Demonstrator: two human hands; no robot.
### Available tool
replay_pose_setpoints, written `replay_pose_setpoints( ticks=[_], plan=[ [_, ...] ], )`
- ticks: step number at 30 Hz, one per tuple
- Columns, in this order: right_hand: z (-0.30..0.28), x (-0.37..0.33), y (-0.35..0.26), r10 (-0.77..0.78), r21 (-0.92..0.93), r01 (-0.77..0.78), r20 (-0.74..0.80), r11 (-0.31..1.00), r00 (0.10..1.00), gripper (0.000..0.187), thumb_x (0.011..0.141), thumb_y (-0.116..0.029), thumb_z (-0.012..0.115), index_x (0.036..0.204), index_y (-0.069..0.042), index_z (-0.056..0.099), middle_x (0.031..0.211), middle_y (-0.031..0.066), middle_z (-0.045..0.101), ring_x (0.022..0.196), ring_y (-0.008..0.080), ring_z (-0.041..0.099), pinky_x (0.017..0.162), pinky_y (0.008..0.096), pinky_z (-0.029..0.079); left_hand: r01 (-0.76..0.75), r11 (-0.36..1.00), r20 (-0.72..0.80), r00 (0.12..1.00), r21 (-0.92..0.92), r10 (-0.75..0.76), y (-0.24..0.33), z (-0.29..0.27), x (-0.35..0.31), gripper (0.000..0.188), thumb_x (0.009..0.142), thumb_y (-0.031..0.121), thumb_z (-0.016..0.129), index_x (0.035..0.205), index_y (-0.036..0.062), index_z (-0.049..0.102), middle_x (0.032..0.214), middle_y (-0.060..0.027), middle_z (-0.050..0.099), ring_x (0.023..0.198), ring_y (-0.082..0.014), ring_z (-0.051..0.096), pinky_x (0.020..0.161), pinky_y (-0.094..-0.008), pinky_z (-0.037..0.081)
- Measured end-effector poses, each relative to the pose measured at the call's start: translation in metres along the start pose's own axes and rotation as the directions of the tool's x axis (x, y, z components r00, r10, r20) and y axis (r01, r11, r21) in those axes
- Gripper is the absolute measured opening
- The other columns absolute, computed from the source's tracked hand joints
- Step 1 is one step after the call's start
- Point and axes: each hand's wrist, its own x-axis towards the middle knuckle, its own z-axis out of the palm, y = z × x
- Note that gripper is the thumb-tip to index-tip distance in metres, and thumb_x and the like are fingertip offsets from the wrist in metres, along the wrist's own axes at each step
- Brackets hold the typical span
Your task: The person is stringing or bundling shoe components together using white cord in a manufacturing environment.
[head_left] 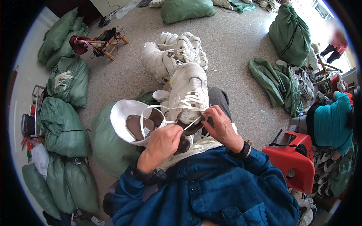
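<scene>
A white shoe upper [187,84] with a perforated toe lies over my lap, its far end pointing away from me. A white shoelace [191,124] runs taut from its eyelets between my two hands. My left hand [160,145] is closed, pinching the lace at the near left. At the shoe's brown-lined opening, my right hand [221,126] pinches the lace between thumb and fingers. Beside my left hand sits another white upper [120,120], its brown lining facing up. A bundle of loose white laces [207,143] lies across my lap under my hands.
Stacked white shoe uppers [160,62] lie just beyond my lap. Stuffed green sacks [64,126] line the left side; another sack [290,35] stands far right. A wooden stool [107,43] is at the far left. A red plastic chair [292,162] and a person in teal [332,120] are at right.
</scene>
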Motion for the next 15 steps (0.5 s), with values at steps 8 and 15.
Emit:
replay_pose_setpoints(
  ticks=[8,15],
  plan=[
    [-0.003,0.036,-0.015,-0.195,-0.207,0.173,-0.09,0.963,0.977,0.024,0.082,-0.011,0.075,0.102,-0.004,0.066,0.127,0.0173,0.057,0.119,0.0411,0.054,0.101,0.0504,0.042,-0.079,0.961,-0.035,0.995,0.264,0.092,0.005,0.004,-0.009,0.011,0.087,0.006,0.072,0.097,0.0043,0.066,0.089,-0.0096,0.061,0.082,-0.0289,0.067,0.068,-0.0394,0.054],
    [-0.006,0.031,-0.028,-0.106,-0.124,0.099,-0.047,0.987,0.993,0.015,0.083,-0.009,0.074,0.096,-0.006,0.067,0.108,0.0107,0.065,0.112,0.0323,0.061,0.1,0.0471,0.04,-0.094,0.954,-0.202,0.967,0.284,0.156,0.006,0.003,-0.001,0.018,0.085,0.006,0.074,0.102,0.0047,0.066,0.092,-0.0089,0.061,0.082,-0.028,0.063,0.068,-0.039,0.054]
  ],
)
